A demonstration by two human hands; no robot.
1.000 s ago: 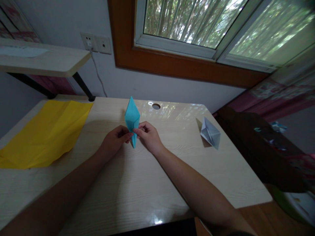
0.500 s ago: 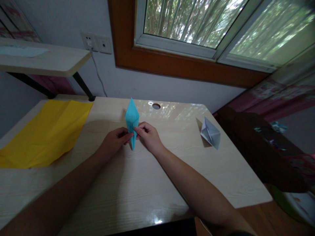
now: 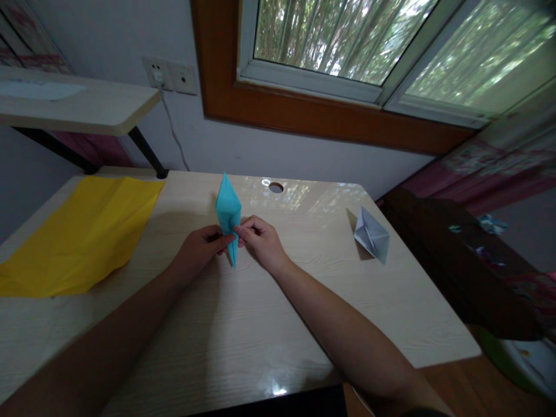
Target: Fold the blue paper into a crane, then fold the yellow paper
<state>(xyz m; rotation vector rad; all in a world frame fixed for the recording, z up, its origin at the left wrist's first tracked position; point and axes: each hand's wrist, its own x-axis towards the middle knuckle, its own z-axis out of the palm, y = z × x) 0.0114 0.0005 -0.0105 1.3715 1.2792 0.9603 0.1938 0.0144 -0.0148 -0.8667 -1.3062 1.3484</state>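
A piece of light-blue origami paper, folded into a long diamond, is held between both hands over the table. My left hand pinches its lower left side, thumb on top. From the right, my right hand grips the edge near the same height with thumb and fingers. The wide upper point leans slightly left, and the narrow lower tip sticks out below the thumbs. Fingers behind the paper are partly hidden.
A yellow sheet lies at the left of the light wood table. A folded grey-white paper piece stands at the right. At the upper left is a raised shelf; a cable hole is near the back edge.
The upper part of the blue paper has tilted a little to the left. Both hands keep their pinch in nearly the same place.
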